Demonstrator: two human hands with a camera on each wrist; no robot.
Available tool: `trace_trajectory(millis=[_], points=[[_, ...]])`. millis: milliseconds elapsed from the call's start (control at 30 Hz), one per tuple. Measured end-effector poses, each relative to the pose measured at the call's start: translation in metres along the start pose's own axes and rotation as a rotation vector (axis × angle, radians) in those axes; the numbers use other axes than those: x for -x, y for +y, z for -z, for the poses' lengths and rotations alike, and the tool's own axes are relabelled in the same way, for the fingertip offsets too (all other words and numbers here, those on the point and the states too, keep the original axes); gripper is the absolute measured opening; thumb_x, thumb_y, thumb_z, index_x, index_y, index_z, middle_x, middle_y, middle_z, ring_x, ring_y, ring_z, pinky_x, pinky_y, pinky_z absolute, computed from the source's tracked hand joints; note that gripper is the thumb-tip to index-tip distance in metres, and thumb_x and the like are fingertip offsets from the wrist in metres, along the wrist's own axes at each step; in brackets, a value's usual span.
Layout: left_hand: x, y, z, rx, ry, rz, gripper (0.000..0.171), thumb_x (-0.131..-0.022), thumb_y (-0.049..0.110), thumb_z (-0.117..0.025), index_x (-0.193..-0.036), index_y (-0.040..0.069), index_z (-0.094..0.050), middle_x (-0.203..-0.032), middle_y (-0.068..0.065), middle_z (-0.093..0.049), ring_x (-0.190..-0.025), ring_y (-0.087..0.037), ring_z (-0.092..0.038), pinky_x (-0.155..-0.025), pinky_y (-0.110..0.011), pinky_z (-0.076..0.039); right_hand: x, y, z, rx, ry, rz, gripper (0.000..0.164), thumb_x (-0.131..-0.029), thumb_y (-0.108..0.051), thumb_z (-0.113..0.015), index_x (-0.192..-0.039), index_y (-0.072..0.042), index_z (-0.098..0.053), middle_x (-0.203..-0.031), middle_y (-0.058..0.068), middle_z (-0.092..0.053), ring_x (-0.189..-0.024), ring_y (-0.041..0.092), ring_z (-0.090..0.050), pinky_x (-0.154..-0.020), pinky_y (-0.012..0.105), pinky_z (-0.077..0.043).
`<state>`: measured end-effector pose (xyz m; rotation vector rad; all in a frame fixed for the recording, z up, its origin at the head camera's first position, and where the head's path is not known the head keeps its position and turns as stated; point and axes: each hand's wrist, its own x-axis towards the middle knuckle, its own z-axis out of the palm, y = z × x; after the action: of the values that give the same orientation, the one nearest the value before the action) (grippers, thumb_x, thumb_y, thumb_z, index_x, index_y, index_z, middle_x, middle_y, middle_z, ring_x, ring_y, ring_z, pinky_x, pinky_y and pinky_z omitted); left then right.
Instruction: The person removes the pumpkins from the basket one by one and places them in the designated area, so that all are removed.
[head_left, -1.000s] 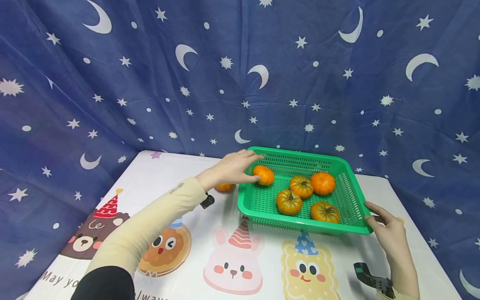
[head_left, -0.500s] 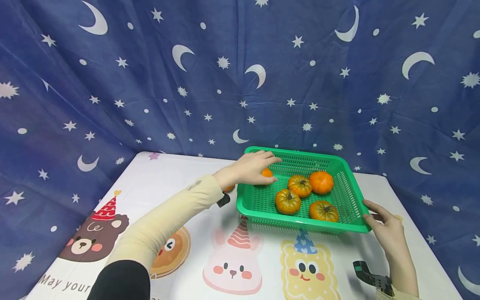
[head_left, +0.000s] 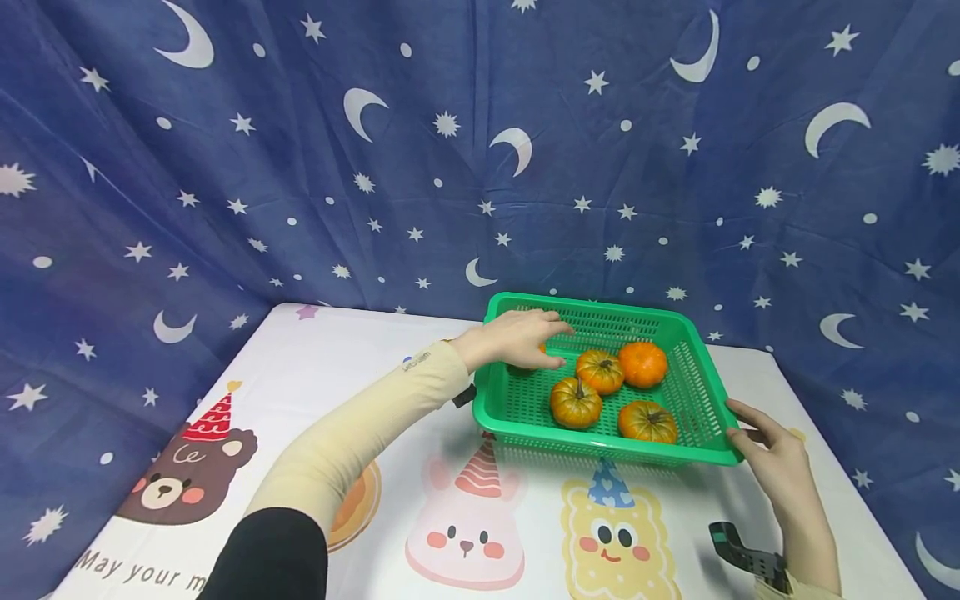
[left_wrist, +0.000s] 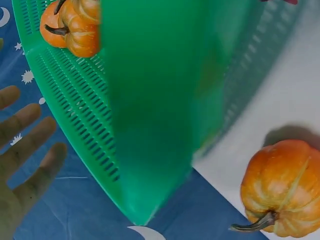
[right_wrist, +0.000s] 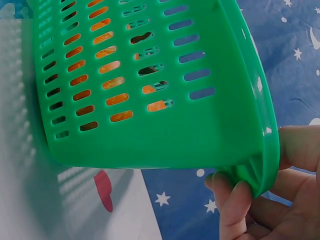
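A green plastic basket holds several small orange pumpkins, among them a greenish-orange one and a brighter one. My left hand reaches over its left rim with fingers apart, and a pumpkin in that corner is mostly hidden beneath it. In the left wrist view the spread fingers show beside the slotted wall, holding nothing. My right hand grips the basket's right end; the right wrist view shows fingers and thumb around the rim.
Another pumpkin lies on the white table outside the basket in the left wrist view; my left arm hides it in the head view. The tablecloth has cartoon prints, and a blue moon-and-star curtain hangs behind it.
My left hand has moved right, from the basket's left rim to farther over its inside, covering the corner pumpkin. The right hand keeps its grip and the basket stays almost in place.
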<state>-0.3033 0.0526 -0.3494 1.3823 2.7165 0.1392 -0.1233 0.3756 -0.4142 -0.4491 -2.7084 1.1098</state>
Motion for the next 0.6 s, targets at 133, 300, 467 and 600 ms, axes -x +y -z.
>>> trace_trajectory(millis=[133, 300, 467, 600], points=[[-0.006, 0.002, 0.004, 0.000, -0.034, -0.008, 0.053, -0.092, 0.047, -0.056, -0.140, 0.026, -0.048, -0.142, 0.000, -0.050, -0.124, -0.017, -0.053, -0.097, -0.036, -0.048, 0.000, 0.001, 0.001, -0.003, -0.007, -0.010, 0.048, -0.098, -0.023, -0.051, -0.142, -0.003, -0.046, -0.121, 0.019, -0.056, -0.081, -0.015, -0.041, -0.063, 0.013, -0.039], [-0.014, 0.010, 0.005, -0.003, -0.101, -0.018, 0.054, -0.094, 0.046, -0.054, -0.143, 0.025, -0.045, -0.153, -0.004, -0.039, -0.141, -0.018, -0.038, -0.111, -0.038, -0.038, 0.000, 0.001, 0.000, -0.011, -0.008, -0.008, 0.048, -0.098, -0.022, -0.050, -0.142, -0.003, -0.045, -0.122, 0.022, -0.056, -0.080, -0.016, -0.041, -0.063, 0.013, -0.039], [-0.022, 0.019, 0.002, -0.003, -0.162, -0.046, 0.057, -0.094, 0.046, -0.054, -0.145, 0.023, -0.043, -0.155, -0.003, -0.036, -0.145, -0.017, -0.030, -0.115, -0.036, -0.033, 0.000, 0.001, 0.000, -0.012, -0.003, 0.003, 0.047, -0.098, -0.020, -0.051, -0.141, -0.002, -0.046, -0.122, 0.023, -0.057, -0.079, -0.016, -0.041, -0.063, 0.013, -0.039], [-0.028, 0.025, -0.002, 0.014, -0.190, -0.044, 0.061, -0.093, 0.048, -0.055, -0.147, 0.024, -0.039, -0.156, -0.002, -0.033, -0.145, -0.017, -0.031, -0.115, -0.036, -0.033, 0.000, 0.000, 0.000, -0.011, -0.005, 0.002, 0.048, -0.098, -0.021, -0.050, -0.142, -0.003, -0.045, -0.123, 0.022, -0.056, -0.081, -0.015, -0.041, -0.063, 0.013, -0.039]])
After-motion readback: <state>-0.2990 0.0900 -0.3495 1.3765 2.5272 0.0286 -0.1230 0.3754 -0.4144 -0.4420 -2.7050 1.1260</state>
